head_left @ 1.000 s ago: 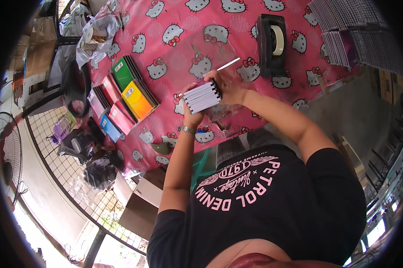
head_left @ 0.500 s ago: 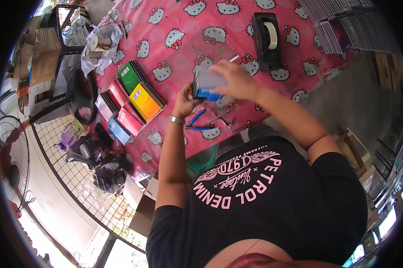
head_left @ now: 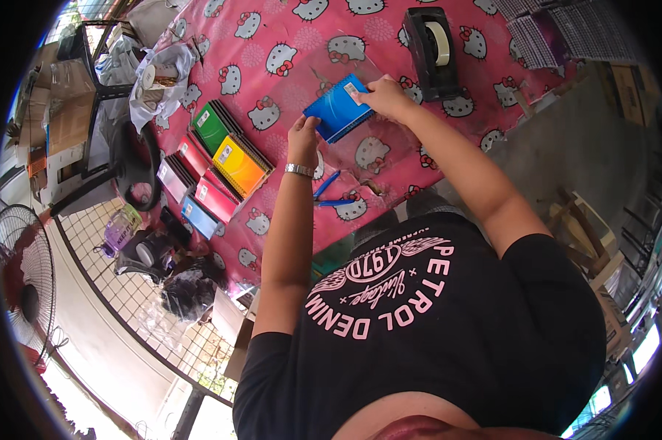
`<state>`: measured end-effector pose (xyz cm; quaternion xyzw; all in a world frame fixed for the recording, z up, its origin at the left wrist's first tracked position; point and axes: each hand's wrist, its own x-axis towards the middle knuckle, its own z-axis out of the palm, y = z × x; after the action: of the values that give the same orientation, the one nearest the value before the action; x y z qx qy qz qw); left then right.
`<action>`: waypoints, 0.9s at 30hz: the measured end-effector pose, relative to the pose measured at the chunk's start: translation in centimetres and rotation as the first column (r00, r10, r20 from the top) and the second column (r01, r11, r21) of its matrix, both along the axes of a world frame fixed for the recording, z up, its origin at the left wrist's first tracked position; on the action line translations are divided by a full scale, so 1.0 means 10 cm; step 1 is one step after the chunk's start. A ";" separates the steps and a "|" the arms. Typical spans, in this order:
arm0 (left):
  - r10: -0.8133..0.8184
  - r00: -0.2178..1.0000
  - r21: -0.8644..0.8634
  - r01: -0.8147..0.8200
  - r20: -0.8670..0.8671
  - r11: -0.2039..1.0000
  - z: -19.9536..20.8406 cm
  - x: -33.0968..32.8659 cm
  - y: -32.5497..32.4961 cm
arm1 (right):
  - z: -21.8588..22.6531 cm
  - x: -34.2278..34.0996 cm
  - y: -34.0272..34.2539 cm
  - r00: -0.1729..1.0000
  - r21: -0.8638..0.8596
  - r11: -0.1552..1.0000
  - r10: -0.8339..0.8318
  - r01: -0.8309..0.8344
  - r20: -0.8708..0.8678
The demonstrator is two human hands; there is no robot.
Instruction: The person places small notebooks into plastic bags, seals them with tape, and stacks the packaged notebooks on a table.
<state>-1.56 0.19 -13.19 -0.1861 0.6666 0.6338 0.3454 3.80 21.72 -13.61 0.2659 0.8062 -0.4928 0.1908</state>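
A blue spiral notebook (head_left: 340, 108) faces cover up between my hands over the pink table. My left hand (head_left: 303, 138) grips its near left corner, fingers closed at the edge. On the opposite end, my right hand (head_left: 387, 97) pinches the right edge beside a white label. Whether more notebooks lie beneath the blue one is hard to see. Blue-handled pliers (head_left: 332, 192) rest on the table just below the notebook. To the left, spiral notebooks stand in overlapping rows: green (head_left: 212, 128), yellow (head_left: 237, 165), red (head_left: 195, 152), pink (head_left: 215, 194), greyish purple (head_left: 173, 178) and light blue (head_left: 200, 217).
A black tape dispenser (head_left: 431, 55) stands beyond my right hand. Stacked spiral-bound books (head_left: 565, 33) fill the far right corner. At the far left sits a white plastic bag (head_left: 159, 84) with rolls in it. A purple bottle (head_left: 120, 231) and a fan (head_left: 24, 286) are further left.
The blue notebook has turned from a tilted, edge-on position to cover up. My right hand has shifted from over it to its right edge.
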 end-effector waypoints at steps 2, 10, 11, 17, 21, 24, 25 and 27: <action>0.004 1.000 -0.010 -0.004 0.022 1.000 0.02 -0.01 0.04 | -0.05 0.07 0.00 0.988 0.123 0.990 -0.044 0.062 -0.145; -0.288 0.866 -0.417 0.104 -0.408 0.903 -0.03 0.48 -0.49 | 0.08 0.79 -0.71 0.579 0.335 0.848 0.527 -0.411 -0.622; -0.514 0.721 -0.612 0.158 -0.465 0.775 -0.07 0.65 -0.70 | -0.03 0.87 -0.80 0.503 0.384 0.747 0.655 -0.543 -0.564; -0.788 0.527 -0.855 0.197 -0.320 0.479 -0.14 1.27 -1.04 | -0.34 0.81 -0.84 0.423 0.480 0.571 0.819 -0.666 -0.388; -0.602 0.661 -0.687 0.175 -0.448 0.705 -0.13 1.30 -1.12 | -0.34 0.74 -0.86 0.409 0.486 0.505 0.863 -0.713 -0.297; -0.512 0.746 -0.619 0.171 -0.426 0.766 -0.04 1.36 -1.15 | -0.28 0.80 -0.93 0.446 0.495 0.567 0.823 -0.658 -0.351; -0.496 0.762 -0.611 0.169 -0.417 0.773 0.00 1.38 -1.14 | -0.27 0.82 -0.94 0.459 0.494 0.601 0.799 -0.628 -0.388; -0.467 0.791 -0.594 0.167 -0.396 0.787 0.06 1.41 -1.11 | -0.25 0.79 -0.92 0.454 0.459 0.585 0.810 -0.669 -0.370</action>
<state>12.52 -10.91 -12.55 0.0255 0.9046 0.3801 0.1911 11.72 12.55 -16.14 -0.2453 0.9122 -0.3074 0.1149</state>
